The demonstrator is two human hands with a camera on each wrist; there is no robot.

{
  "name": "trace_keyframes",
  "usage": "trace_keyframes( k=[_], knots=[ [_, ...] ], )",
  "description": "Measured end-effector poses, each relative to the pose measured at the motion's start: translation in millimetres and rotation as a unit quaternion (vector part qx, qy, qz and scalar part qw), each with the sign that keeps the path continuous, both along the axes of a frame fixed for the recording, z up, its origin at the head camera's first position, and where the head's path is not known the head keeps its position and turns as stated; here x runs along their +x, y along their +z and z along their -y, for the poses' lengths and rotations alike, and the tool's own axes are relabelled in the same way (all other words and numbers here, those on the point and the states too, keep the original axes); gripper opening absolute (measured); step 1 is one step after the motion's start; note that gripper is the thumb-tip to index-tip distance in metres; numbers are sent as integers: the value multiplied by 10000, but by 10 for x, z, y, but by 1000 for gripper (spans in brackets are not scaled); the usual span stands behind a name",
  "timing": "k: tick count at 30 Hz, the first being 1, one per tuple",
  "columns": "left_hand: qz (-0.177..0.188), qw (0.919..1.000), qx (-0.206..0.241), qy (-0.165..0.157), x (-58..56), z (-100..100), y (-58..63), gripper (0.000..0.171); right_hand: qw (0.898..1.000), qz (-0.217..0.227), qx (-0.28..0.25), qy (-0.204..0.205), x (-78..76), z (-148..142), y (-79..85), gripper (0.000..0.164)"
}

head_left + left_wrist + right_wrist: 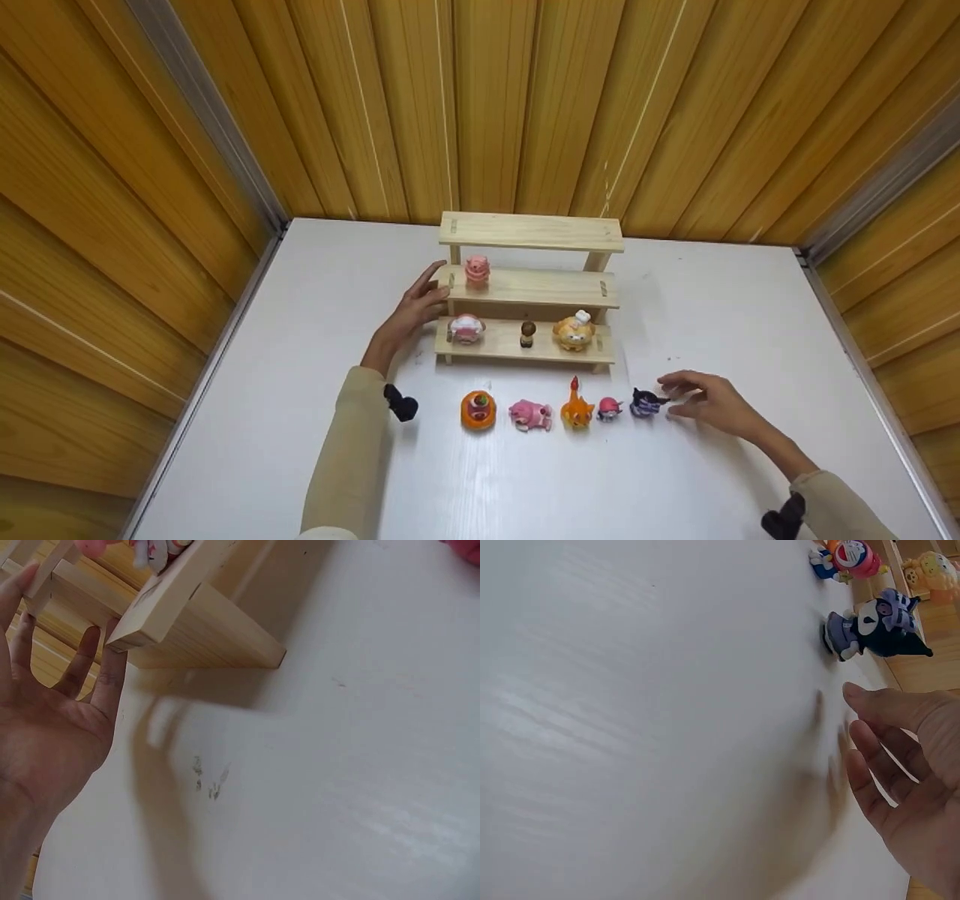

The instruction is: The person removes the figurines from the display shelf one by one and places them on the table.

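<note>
A three-tier wooden shelf [529, 351] stands on the white table. My left hand [411, 315] rests at its left side, fingers spread against the tier ends, as the left wrist view shows too. My right hand [712, 405], fingers loosely bent and holding nothing, is just right of a black and purple figurine [645, 403]. In the right wrist view that figurine [874, 626] stands upright, a small gap from the thumb. Left of it in a row are a small pink-hooded figurine [608, 409], an orange figurine [576, 412], a pink figurine [530, 415] and an orange round figurine [478, 410].
On the middle tier stands a pink pig-like figurine [477, 272]. The bottom tier holds a pink and white figurine [466, 328], a small brown-haired figurine [528, 334] and a tan figurine with a white hat [574, 331]. Wood-slat walls [495, 105] enclose the table [247, 420].
</note>
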State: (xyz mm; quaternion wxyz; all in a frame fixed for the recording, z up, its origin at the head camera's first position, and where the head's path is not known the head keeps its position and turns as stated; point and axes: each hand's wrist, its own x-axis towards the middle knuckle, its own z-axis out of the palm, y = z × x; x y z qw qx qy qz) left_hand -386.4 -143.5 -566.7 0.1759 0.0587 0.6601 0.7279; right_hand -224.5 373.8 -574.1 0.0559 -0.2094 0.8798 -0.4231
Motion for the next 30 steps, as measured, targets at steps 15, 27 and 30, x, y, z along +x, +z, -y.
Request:
trace_keyframes(
  k=[15, 27, 30],
  knots=[
    [-46, 10000, -25, -79, 17, -12, -11, 66, 9946, 669, -611, -507, -333, 235, 361, 40],
    [-111, 9998, -127, -110, 19, 20, -11, 68, 9961, 620, -626, -110, -576, 698, 723, 35],
    [-65, 9999, -151, -55, 17, 4, 2, 67, 9965, 541, -628, -51, -649, 785, 813, 36]
  ],
)
